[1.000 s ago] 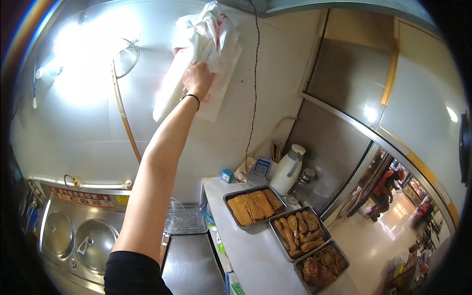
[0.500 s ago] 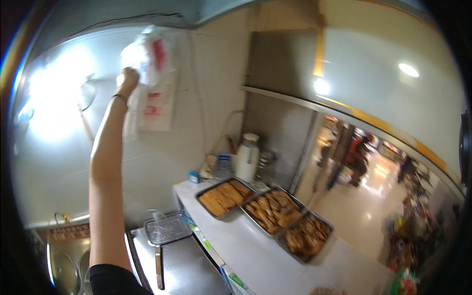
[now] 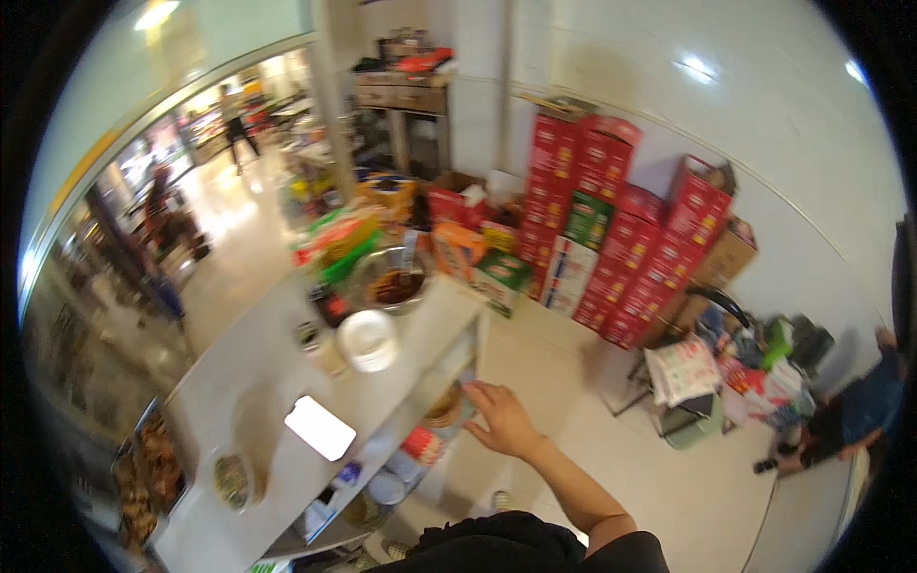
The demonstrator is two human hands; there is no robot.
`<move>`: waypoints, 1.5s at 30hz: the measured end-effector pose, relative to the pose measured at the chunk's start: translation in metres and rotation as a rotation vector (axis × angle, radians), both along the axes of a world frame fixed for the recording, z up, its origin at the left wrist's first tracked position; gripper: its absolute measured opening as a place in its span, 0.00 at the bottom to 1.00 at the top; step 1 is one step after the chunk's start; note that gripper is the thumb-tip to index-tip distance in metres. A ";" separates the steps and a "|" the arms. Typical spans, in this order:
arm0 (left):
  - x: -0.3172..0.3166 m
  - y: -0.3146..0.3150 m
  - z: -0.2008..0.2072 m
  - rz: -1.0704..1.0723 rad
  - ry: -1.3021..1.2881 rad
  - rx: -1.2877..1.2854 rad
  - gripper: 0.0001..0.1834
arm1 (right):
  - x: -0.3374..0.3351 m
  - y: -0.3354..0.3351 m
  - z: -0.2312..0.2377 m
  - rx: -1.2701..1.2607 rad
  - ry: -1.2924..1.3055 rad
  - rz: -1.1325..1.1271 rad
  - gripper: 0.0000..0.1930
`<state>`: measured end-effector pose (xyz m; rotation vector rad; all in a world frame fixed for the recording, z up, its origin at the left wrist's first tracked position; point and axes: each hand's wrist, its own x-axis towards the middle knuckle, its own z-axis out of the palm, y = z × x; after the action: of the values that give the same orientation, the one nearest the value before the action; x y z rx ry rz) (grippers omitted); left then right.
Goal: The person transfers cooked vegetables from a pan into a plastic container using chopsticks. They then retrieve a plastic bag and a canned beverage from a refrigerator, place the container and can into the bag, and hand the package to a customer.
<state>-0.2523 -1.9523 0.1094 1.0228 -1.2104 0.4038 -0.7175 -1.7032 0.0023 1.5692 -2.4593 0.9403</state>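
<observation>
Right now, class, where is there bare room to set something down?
The white counter is bare between the smartphone and small tub; bare floor lies between the right hand and red cartons. It's crowded around the metal bowl and round white stack at the counter's far end.

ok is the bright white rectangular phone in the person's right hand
No, the bright white rectangular phone lies on the pale counter, apart from the bare, open right hand.

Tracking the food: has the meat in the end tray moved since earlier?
No, as far as blur shows: the meat still lies along the counter's hall-side edge.
</observation>
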 end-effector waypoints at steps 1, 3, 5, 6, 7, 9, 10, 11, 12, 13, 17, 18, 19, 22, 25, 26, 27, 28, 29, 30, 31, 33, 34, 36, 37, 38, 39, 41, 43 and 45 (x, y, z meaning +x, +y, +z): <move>-0.061 0.012 -0.034 -0.287 0.034 0.174 0.16 | -0.012 0.008 -0.010 -0.054 -0.048 0.023 0.32; -0.173 0.024 -0.109 -0.912 0.168 0.716 0.16 | -0.031 0.021 -0.015 -0.135 -0.156 0.027 0.32; -0.267 0.081 -0.105 -1.428 -0.213 1.177 0.14 | -0.059 0.036 -0.011 -0.186 -0.279 0.008 0.32; -0.319 0.124 -0.075 -1.668 -0.602 1.272 0.11 | -0.074 0.041 -0.013 -0.201 -0.377 -0.030 0.33; -0.353 0.142 -0.051 -1.827 -0.450 1.642 0.11 | -0.091 0.042 -0.020 -0.225 -0.477 -0.052 0.33; -0.414 0.147 -0.032 -1.959 -0.360 1.996 0.11 | -0.122 0.045 -0.033 -0.245 -0.786 -0.061 0.35; -0.439 0.142 -0.030 -1.971 -0.447 1.957 0.11 | -0.139 0.047 -0.040 -0.228 -0.968 0.017 0.36; -0.467 0.138 -0.026 -1.978 -0.530 1.916 0.10 | -0.157 0.049 -0.048 -0.209 -1.151 0.099 0.36; -0.502 0.140 -0.011 -2.004 -0.365 2.003 0.09 | -0.176 0.050 -0.053 -0.188 -1.328 0.181 0.36; -0.526 0.130 -0.010 -1.958 -0.490 1.922 0.09 | -0.194 0.048 -0.051 -0.215 -1.412 0.254 0.37; -0.634 0.114 0.009 -2.224 -0.161 1.683 0.09 | -0.267 0.045 -0.005 -0.375 -1.526 0.348 0.41; -0.665 0.115 0.017 -2.319 -0.101 1.691 0.10 | -0.289 0.042 0.012 -0.435 -1.484 0.322 0.42; -0.694 0.116 0.019 -2.398 -0.026 1.705 0.12 | -0.307 0.036 0.018 -0.504 -1.390 0.124 0.46; -0.771 0.114 0.024 -2.559 0.134 1.788 0.12 | -0.378 0.023 0.019 -0.606 -1.660 -0.053 0.47; -0.837 0.083 0.004 -2.548 0.039 1.754 0.10 | -0.452 -0.003 0.001 -0.522 -1.710 -0.225 0.49; -0.854 0.074 -0.005 -2.497 -0.004 1.762 0.10 | -0.473 -0.010 -0.004 -0.472 -1.729 -0.339 0.50; -0.868 0.063 -0.008 -2.425 0.036 1.761 0.12 | -0.497 -0.020 -0.008 -0.509 -1.750 -0.203 0.50; -0.881 0.050 -0.013 -2.382 0.044 1.727 0.12 | -0.521 -0.030 -0.011 -0.561 -1.779 -0.072 0.50; -0.892 0.036 -0.018 -2.331 0.037 1.702 0.12 | -0.540 -0.046 -0.013 -0.624 -1.820 0.057 0.50; -0.897 0.022 -0.022 -2.274 0.019 1.678 0.12 | -0.549 -0.073 0.010 -0.687 -1.725 0.232 0.43; -0.899 0.010 -0.018 -2.230 0.143 1.728 0.11 | -0.569 -0.090 0.006 -0.617 -1.707 0.238 0.38; -0.904 -0.013 -0.024 -2.191 0.346 1.612 0.10 | -0.623 -0.122 -0.034 -0.606 -1.868 0.201 0.31; -0.908 -0.024 -0.028 -2.177 0.443 1.546 0.10 | -0.630 -0.149 -0.013 -0.585 -1.846 0.242 0.30; -0.917 -0.054 -0.029 -1.972 0.525 1.424 0.07 | -0.670 -0.190 -0.042 -0.565 -1.920 0.184 0.30; -0.922 -0.073 -0.038 -1.887 0.620 1.331 0.06 | -0.678 -0.220 -0.037 -0.563 -2.021 0.303 0.29; -0.926 -0.092 -0.048 -1.801 0.706 1.241 0.05 | -0.681 -0.248 -0.027 -0.560 -2.126 0.413 0.28; -0.931 -0.112 -0.055 -1.726 0.840 1.180 0.05 | -0.683 -0.278 -0.018 -0.527 -2.113 0.485 0.26; -0.939 -0.148 -0.037 -1.648 0.962 1.083 0.05 | -0.701 -0.334 -0.040 -0.466 -2.149 0.604 0.25; -0.949 -0.197 -0.025 -1.583 1.023 1.075 0.06 | -0.720 -0.390 -0.063 -0.444 -2.162 0.645 0.24; -0.962 -0.249 -0.013 -1.624 1.062 1.059 0.06 | -0.729 -0.444 -0.058 -0.470 -2.225 0.518 0.24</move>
<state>-1.2144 -2.2012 0.0969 0.5420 -0.8006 -1.9562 -1.4469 -2.1469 -0.0556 0.5399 -1.1379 4.3959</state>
